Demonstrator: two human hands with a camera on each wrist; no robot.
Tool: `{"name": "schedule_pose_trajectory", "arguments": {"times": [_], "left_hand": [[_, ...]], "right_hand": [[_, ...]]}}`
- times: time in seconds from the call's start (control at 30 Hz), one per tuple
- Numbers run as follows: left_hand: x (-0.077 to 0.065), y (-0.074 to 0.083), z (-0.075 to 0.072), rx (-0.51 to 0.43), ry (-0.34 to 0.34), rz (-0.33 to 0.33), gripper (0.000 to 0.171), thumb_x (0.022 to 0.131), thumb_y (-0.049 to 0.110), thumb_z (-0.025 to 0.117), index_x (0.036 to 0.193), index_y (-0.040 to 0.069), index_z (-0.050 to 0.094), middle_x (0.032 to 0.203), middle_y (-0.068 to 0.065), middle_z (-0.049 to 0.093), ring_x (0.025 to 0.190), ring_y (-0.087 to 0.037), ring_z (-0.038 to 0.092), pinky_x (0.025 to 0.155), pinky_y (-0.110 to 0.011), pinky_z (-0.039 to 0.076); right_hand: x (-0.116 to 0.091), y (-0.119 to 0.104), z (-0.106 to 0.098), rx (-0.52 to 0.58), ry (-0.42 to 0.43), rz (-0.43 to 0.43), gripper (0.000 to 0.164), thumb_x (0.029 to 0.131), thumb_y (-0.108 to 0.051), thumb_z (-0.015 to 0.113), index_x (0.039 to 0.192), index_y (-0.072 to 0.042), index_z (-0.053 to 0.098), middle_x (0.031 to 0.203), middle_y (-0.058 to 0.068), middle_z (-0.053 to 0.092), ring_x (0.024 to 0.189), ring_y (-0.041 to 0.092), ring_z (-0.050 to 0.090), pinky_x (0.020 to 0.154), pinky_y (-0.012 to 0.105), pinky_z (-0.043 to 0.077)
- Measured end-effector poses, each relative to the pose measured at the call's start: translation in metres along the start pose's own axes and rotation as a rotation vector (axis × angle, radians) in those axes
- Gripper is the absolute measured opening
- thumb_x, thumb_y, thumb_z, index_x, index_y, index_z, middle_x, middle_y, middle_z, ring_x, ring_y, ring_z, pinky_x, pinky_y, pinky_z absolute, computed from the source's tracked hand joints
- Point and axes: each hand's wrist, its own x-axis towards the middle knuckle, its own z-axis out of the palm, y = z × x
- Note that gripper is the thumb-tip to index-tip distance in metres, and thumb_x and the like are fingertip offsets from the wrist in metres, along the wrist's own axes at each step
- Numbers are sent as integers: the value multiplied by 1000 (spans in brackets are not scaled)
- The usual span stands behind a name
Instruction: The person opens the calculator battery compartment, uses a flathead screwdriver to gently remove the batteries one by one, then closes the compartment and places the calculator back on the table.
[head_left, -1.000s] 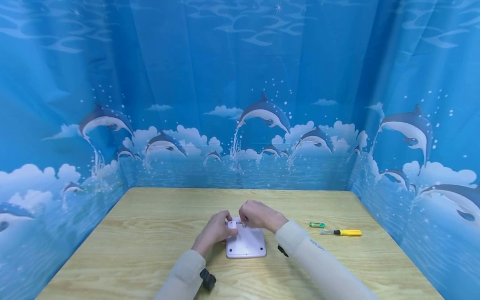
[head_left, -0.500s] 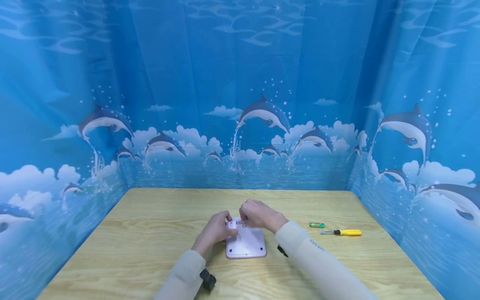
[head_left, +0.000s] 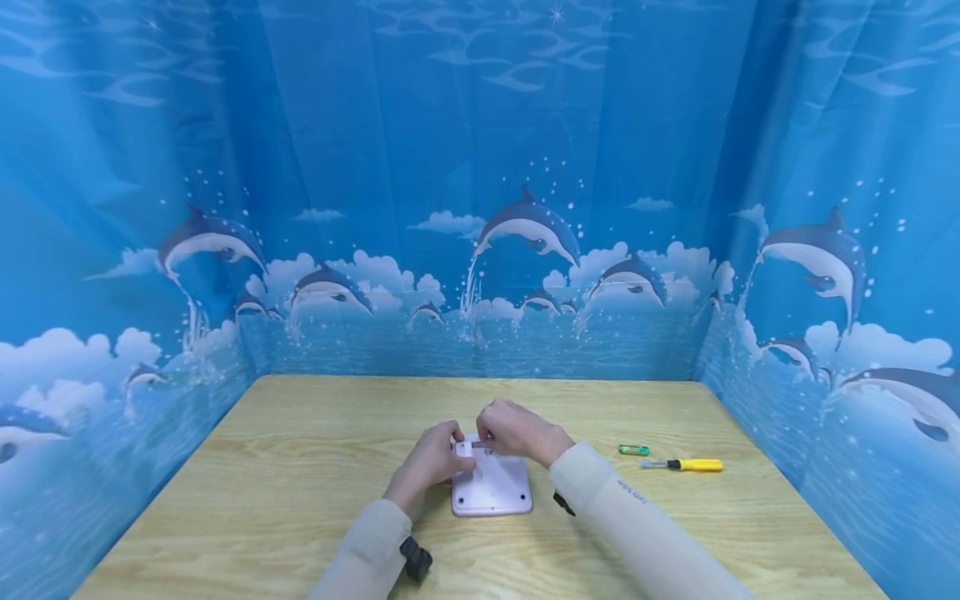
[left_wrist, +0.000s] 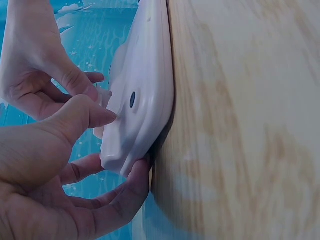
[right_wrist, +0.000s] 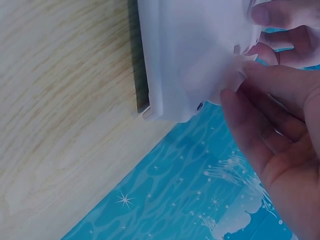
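Observation:
A flat white device (head_left: 495, 483) with a pinkish rim and dark round spots near its corners lies back side up on the table. It has an opening (head_left: 480, 446) near its far edge. My left hand (head_left: 429, 465) grips its far left corner, thumb on top and fingers at the edge. Over the opening, my right hand (head_left: 517, 429) pinches a small pale plastic piece (right_wrist: 244, 64) between thumb and index finger. That piece sits right at the device's edge in both wrist views. The right hand hides part of the opening in the head view.
A green battery (head_left: 633, 450) lies to the right on the wooden table (head_left: 315, 467). Just in front of it is a screwdriver (head_left: 697, 465) with a yellow handle. A blue curtain (head_left: 375, 167) with dolphins surrounds the table at the back and sides.
The right hand has shifted very slightly left over the opening. The left hand and the device hold the same position throughout.

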Motion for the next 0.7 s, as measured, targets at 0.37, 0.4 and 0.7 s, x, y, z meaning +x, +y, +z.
{"name": "schedule_pose_trajectory", "arguments": {"times": [0.37,0.4,0.7], "left_hand": [[-2,1,0,-4,-6,0,33,73,16,79,94,9,55,83,-4,57,69,-17,54,55,-27,44],[-2,1,0,-2,-5,1,33,72,16,79,94,9,55,83,-4,57,69,-17,54,55,-27,44],[-2,2,0,4,2,-7,33,73,17,79,94,9,56,84,-4,57,70,-17,54,56,-27,44]], "right_hand": [[1,1,5,4,18,6,4,83,-7,69,84,-10,72,79,1,71,66,4,62,60,9,48],[1,1,5,1,20,10,4,83,-7,69,83,-10,72,77,1,71,65,4,62,59,9,48],[0,-2,2,-23,33,54,15,78,3,66,81,-11,70,74,-2,67,64,4,57,60,10,47]]}}
